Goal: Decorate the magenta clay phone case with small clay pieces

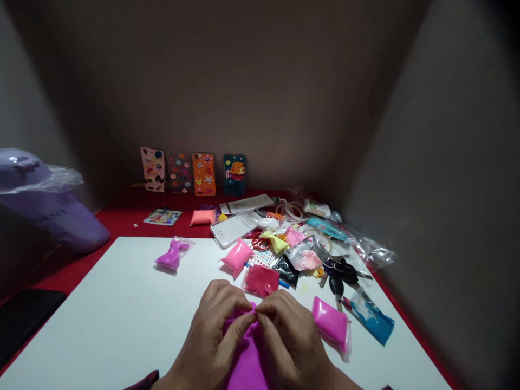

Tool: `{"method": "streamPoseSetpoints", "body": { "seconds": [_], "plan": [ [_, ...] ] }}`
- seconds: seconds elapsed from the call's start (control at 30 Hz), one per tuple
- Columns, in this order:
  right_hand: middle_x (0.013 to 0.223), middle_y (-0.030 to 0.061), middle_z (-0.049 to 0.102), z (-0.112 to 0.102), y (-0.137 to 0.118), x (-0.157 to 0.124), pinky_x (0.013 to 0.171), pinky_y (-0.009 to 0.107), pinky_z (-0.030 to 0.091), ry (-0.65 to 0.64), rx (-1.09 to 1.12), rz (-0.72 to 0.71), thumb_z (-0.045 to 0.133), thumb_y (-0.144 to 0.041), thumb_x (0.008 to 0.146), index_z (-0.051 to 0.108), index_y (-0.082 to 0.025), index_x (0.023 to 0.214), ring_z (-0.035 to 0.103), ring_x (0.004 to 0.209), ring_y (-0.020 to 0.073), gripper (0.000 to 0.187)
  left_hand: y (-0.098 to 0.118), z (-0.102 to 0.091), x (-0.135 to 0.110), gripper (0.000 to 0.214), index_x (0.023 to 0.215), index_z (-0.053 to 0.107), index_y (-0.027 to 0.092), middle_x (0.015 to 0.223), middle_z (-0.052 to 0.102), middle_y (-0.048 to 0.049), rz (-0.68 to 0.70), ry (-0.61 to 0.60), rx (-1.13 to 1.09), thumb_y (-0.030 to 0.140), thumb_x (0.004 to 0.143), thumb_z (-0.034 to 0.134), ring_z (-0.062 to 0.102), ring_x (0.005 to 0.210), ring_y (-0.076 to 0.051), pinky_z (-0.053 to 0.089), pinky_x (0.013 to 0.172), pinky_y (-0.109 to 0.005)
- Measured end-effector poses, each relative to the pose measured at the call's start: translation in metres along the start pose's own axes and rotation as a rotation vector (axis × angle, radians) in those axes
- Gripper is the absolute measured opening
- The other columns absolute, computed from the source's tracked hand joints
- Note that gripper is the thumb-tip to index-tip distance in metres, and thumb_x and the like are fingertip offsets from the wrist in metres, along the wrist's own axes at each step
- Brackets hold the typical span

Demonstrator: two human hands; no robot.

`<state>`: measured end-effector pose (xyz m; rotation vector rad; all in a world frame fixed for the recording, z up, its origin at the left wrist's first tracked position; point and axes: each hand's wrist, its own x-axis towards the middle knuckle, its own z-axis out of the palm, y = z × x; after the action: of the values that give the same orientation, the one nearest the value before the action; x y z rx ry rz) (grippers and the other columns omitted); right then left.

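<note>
Both my hands meet low in the middle of the view over a white board (pixel 122 314). My left hand (pixel 211 336) and my right hand (pixel 292 338) pinch the top edge of a magenta clay packet (pixel 246 363) between thumbs and fingertips. The packet hangs down between my palms, and its lower part runs out of view. Just beyond my fingers lies a dark pink packet (pixel 261 280). A bright pink packet (pixel 331 322) rests on the board next to my right hand.
A purple packet (pixel 173 254) lies at the board's far left. Several clay packets, keys (pixel 339 273), a blue packet (pixel 374 319) and plastic bags crowd the right. Decorated phone cases (pixel 195 173) lean on the back wall. A lilac bagged object (pixel 40 197) sits left on red cloth.
</note>
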<state>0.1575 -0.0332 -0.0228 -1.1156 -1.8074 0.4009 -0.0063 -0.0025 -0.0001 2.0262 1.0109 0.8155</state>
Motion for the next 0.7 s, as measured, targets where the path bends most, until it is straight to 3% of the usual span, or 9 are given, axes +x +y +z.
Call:
{"method": "streamPoseSetpoints", "body": {
  "seconds": [0.33,0.7],
  "plan": [
    [0.072,0.0047,0.058,-0.0080,0.0041,-0.0024,0.057,0.029,0.042,-0.017,0.019,0.078,0.049,-0.014,0.087,0.057,-0.016,0.087,0.055,0.064,0.0169,0.009,0.0004,0.0010,0.0033,0.019,0.072,0.050,0.022,0.082,0.057,-0.0019,-0.085,-0.023,-0.063,0.022,0.091,0.046,0.050,0.085,-0.019,0.043,0.076,-0.034],
    [0.070,0.0030,0.059,-0.0079,0.0036,-0.0033,0.055,0.026,0.045,-0.084,0.065,0.132,0.048,-0.016,0.088,0.057,-0.018,0.083,0.058,0.063,0.0158,0.010,-0.0011,0.0024,0.0035,0.019,0.074,0.050,0.023,0.080,0.058,-0.0026,-0.052,-0.016,-0.053,0.022,0.092,0.044,0.051,0.083,-0.020,0.044,0.075,-0.035]
  ]
}}
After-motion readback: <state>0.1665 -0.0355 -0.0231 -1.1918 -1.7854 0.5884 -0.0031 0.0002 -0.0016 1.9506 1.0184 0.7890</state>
